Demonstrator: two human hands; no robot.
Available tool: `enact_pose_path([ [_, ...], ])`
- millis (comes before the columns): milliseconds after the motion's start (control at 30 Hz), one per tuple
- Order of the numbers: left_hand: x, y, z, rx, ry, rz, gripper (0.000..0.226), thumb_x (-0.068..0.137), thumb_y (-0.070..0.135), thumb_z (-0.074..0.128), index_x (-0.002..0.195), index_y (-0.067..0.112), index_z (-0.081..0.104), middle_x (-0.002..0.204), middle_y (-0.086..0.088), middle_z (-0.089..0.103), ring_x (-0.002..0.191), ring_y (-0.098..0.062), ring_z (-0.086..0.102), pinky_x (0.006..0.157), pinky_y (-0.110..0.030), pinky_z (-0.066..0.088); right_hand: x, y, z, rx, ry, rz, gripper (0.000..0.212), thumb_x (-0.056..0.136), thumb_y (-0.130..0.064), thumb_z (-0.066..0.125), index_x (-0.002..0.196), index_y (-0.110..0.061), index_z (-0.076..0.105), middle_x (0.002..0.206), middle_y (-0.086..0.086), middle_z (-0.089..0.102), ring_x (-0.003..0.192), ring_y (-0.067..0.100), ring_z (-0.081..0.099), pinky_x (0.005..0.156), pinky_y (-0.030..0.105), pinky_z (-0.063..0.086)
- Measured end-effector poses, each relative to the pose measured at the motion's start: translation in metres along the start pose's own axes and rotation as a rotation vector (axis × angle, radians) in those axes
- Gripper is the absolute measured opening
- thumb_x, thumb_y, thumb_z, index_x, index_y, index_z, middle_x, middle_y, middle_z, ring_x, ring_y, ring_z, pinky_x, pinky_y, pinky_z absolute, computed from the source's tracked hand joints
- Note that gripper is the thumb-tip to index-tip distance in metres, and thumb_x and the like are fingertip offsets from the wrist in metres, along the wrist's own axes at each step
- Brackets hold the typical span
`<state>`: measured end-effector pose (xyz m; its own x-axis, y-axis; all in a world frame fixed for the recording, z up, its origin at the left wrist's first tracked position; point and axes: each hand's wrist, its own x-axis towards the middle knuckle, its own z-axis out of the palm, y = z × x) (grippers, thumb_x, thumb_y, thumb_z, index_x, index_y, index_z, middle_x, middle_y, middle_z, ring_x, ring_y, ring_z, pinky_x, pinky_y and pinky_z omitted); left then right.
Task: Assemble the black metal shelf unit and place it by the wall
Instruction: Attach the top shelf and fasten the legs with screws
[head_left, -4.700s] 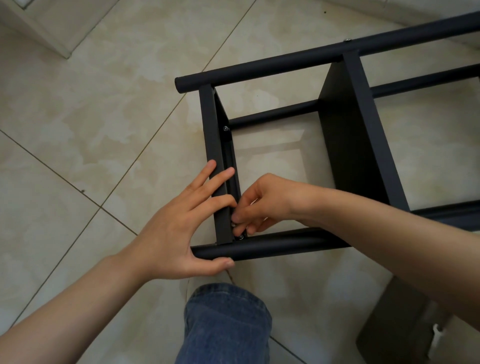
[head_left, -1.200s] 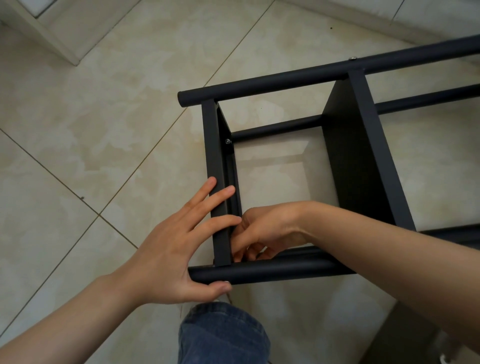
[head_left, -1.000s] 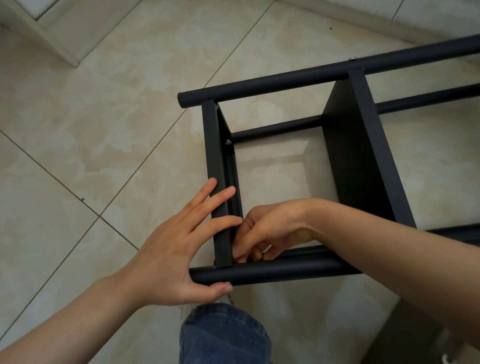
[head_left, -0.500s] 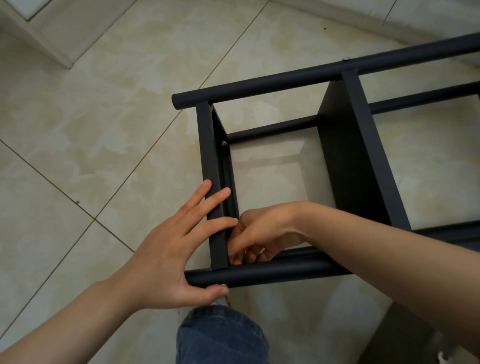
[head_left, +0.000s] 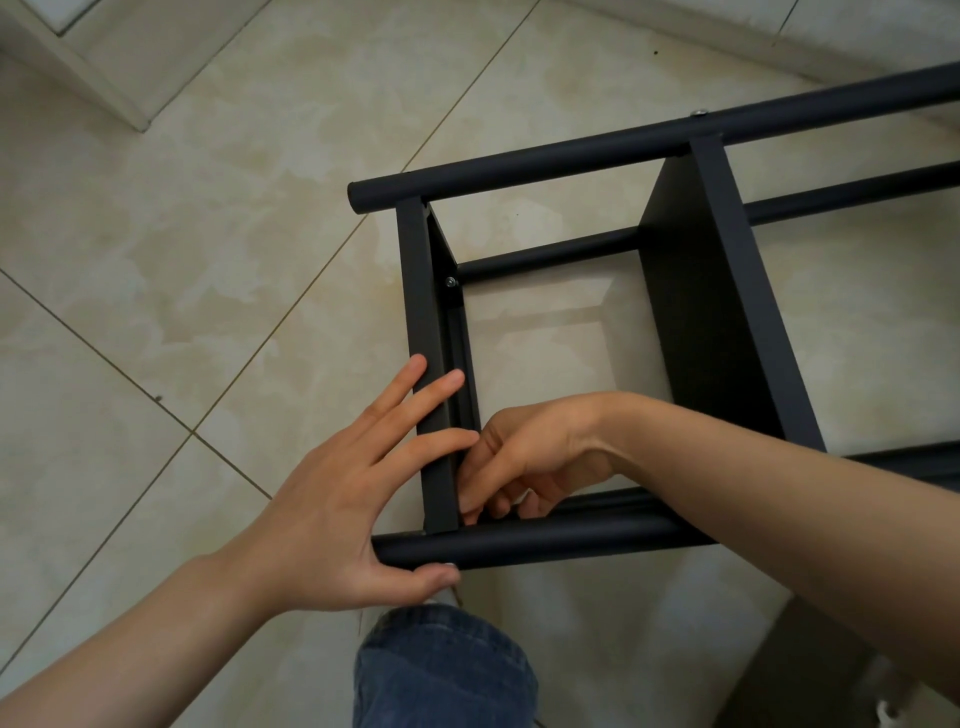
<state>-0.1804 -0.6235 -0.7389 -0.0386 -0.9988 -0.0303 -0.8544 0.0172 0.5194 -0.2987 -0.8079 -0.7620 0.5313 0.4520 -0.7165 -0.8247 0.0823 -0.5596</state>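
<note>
Blue denim covers a knee (head_left: 441, 670) at the near edge of the tiled floor (head_left: 182, 260). Just beyond it the left hand (head_left: 337, 499) lies spread and flat. Its straight fingers rest across the end panel (head_left: 428, 364) of the black metal shelf unit (head_left: 727, 312), and its thumb presses the side of the near tube (head_left: 545, 538). The right hand (head_left: 524, 462) reaches inside the frame, its fingers curled into the corner where the end panel and near tube meet; what they pinch there, if anything, is hidden. The shelf unit lies on its side on the floor, running from the middle off to the right edge. A silver screw (head_left: 450, 282) shows farther up the end panel's inner face. Beyond it, the far tube (head_left: 623, 150) carries another screw head (head_left: 700, 113). A pale wall base (head_left: 779, 41) lines the floor's far edge, and a white frame (head_left: 78, 67) stands at its far left corner.
</note>
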Motion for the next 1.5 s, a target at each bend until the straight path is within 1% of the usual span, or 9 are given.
enact_pose_path([
  [233,0.0,0.001,0.0,-0.007,-0.002,-0.004,0.082,0.073,0.064,0.069,0.144,0.029,0.045,0.168,0.005,0.017,0.157,-0.024,0.008,0.102,-0.032,0.041,0.005,0.002,-0.001,0.01,0.035,0.017,0.017,0.093,-0.021,0.066,0.078,-0.013,0.072,0.075,-0.003,0.068,0.065,0.006,0.048,0.063,0.02,0.036],
  [433,0.0,0.001,0.0,-0.014,0.006,-0.002,0.082,0.073,0.064,0.069,0.143,0.028,0.046,0.168,0.005,0.018,0.156,-0.024,0.009,0.099,-0.031,0.044,0.009,0.004,0.0,-0.022,0.055,0.02,0.022,0.093,-0.022,0.066,0.073,-0.016,0.072,0.072,-0.004,0.067,0.065,0.007,0.05,0.066,0.021,0.039],
  [533,0.0,0.001,0.0,-0.011,0.005,-0.001,0.082,0.074,0.065,0.068,0.143,0.028,0.046,0.168,0.004,0.018,0.156,-0.024,0.008,0.101,-0.031,0.043,0.007,0.004,-0.002,-0.022,0.049,0.023,0.02,0.093,-0.025,0.066,0.078,-0.016,0.073,0.075,-0.003,0.068,0.066,0.006,0.049,0.068,0.022,0.038],
  [667,0.0,0.0,0.0,-0.009,0.006,0.003,0.082,0.074,0.064,0.069,0.143,0.028,0.046,0.168,0.004,0.018,0.156,-0.024,0.008,0.103,-0.03,0.04,0.008,0.004,-0.001,0.007,0.008,-0.02,0.021,0.094,-0.014,0.063,0.074,-0.015,0.07,0.074,-0.002,0.066,0.066,0.007,0.049,0.069,0.022,0.039],
  [900,0.0,0.0,0.0,-0.009,0.002,0.001,0.081,0.074,0.064,0.069,0.143,0.028,0.047,0.168,0.004,0.018,0.157,-0.024,0.008,0.104,-0.029,0.037,0.008,0.005,-0.002,-0.034,0.02,0.013,0.017,0.093,-0.026,0.065,0.079,-0.017,0.07,0.073,-0.004,0.062,0.066,0.007,0.048,0.069,0.023,0.038],
  [1000,0.0,0.0,0.0,-0.013,0.002,0.002,0.081,0.074,0.064,0.069,0.143,0.029,0.045,0.168,0.005,0.017,0.157,-0.024,0.008,0.105,-0.03,0.037,0.006,0.005,-0.003,-0.019,-0.013,-0.008,0.011,0.094,-0.017,0.064,0.084,-0.016,0.068,0.077,-0.003,0.061,0.069,0.007,0.049,0.07,0.022,0.04],
  [1267,0.0,0.001,0.0,-0.008,0.002,0.004,0.082,0.074,0.064,0.068,0.144,0.028,0.045,0.168,0.005,0.017,0.157,-0.024,0.008,0.101,-0.028,0.04,0.011,0.005,0.0,-0.01,-0.007,0.035,0.022,0.096,-0.027,0.06,0.078,-0.018,0.068,0.069,-0.005,0.059,0.065,0.008,0.048,0.07,0.023,0.039],
  [1400,0.0,0.001,0.0,-0.016,0.007,0.004,0.081,0.074,0.064,0.068,0.143,0.029,0.045,0.168,0.005,0.017,0.157,-0.024,0.008,0.103,-0.032,0.04,0.009,0.005,-0.001,0.013,-0.034,-0.014,0.025,0.096,-0.015,0.061,0.072,-0.019,0.069,0.071,-0.004,0.061,0.067,0.007,0.052,0.071,0.022,0.043],
  [1500,0.0,0.001,0.0,-0.017,0.006,0.001,0.082,0.073,0.064,0.068,0.143,0.029,0.045,0.168,0.005,0.017,0.157,-0.024,0.007,0.102,-0.033,0.041,0.01,0.006,0.0,0.0,-0.012,-0.015,0.031,0.096,-0.015,0.061,0.066,-0.02,0.069,0.068,-0.004,0.058,0.065,0.008,0.05,0.07,0.022,0.043],
])
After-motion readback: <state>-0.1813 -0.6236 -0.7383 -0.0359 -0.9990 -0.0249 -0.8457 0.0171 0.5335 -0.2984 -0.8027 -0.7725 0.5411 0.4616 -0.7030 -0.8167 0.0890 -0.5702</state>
